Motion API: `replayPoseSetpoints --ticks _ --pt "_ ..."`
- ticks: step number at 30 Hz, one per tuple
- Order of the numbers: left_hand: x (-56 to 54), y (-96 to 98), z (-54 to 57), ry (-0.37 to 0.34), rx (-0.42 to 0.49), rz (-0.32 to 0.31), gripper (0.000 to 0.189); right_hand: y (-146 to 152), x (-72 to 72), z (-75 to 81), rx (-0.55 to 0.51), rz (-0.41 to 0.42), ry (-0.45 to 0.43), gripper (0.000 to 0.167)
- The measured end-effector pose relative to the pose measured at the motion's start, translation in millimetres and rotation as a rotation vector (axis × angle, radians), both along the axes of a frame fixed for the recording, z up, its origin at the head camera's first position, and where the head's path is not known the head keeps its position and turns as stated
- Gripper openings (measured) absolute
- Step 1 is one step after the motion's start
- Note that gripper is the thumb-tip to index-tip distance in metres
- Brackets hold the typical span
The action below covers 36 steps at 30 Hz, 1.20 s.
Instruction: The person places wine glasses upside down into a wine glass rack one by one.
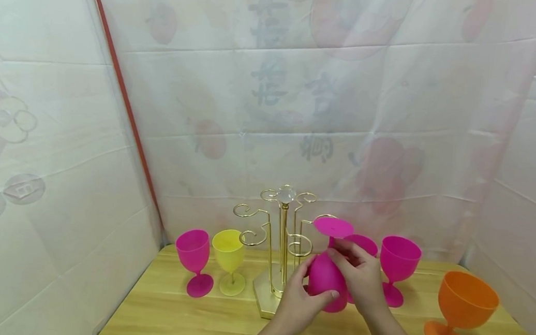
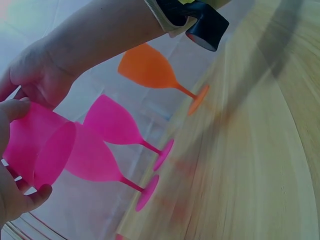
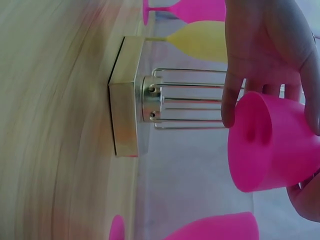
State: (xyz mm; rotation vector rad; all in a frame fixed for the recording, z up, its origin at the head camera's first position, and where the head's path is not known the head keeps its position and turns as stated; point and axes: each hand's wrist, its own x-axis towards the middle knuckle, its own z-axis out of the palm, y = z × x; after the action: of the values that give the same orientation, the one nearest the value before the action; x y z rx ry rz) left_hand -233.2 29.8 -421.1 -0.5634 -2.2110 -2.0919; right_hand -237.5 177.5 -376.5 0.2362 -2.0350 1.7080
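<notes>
An upside-down pink goblet (image 1: 327, 278) is held off the table, its round foot (image 1: 334, 226) uppermost. My left hand (image 1: 299, 300) grips its bowl from the left, thumb across the front. From the right, my right hand (image 1: 362, 278) holds the goblet where the bowl meets the stem. In the right wrist view the open mouth of the goblet (image 3: 250, 145) shows between the hands. Just left of it stands a gold wire rack (image 1: 282, 251) with curled hooks and a clear knob on top. The goblet's foot overlaps one right-hand hook in the head view.
Left of the rack stand an upright pink goblet (image 1: 194, 253) and a yellow goblet (image 1: 229, 253). Two more upright pink goblets are at the right, one (image 1: 399, 259) in full sight, the other (image 1: 363, 242) partly behind my right hand. An orange goblet (image 1: 466, 301) stands far right on the wooden table (image 1: 183, 317).
</notes>
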Motion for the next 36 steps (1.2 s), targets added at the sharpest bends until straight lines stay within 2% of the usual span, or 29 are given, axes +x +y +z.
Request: replayPoseSetpoints --ticks 5,10,19,25,29,36 --pt "-1.3 -0.1 1.0 -0.012 0.0 0.047 0.074 -5 -3.2 2.0 -0.004 0.003 0.002 0.035" --pt "-3.8 0.9 1.2 -0.008 0.048 0.069 0.065 -11 -9.4 3.3 -0.015 0.009 0.011 0.035" --pt "-9.1 5.3 -8.7 0.019 0.069 0.107 0.054 -16 -19.2 0.2 -0.005 0.021 0.014 0.034" --pt "-12.6 8.0 -13.0 0.017 0.088 0.097 0.054 -17 -24.5 -2.7 -0.011 0.014 0.01 0.033" --pt "-14.4 8.8 -14.3 0.013 0.083 0.099 0.055 -17 -29.3 -6.4 -0.008 0.005 0.028 0.031" --pt "-16.1 13.2 -13.3 0.016 0.053 0.141 0.055 -15 -35.7 -9.3 0.028 -0.021 0.043 0.029"
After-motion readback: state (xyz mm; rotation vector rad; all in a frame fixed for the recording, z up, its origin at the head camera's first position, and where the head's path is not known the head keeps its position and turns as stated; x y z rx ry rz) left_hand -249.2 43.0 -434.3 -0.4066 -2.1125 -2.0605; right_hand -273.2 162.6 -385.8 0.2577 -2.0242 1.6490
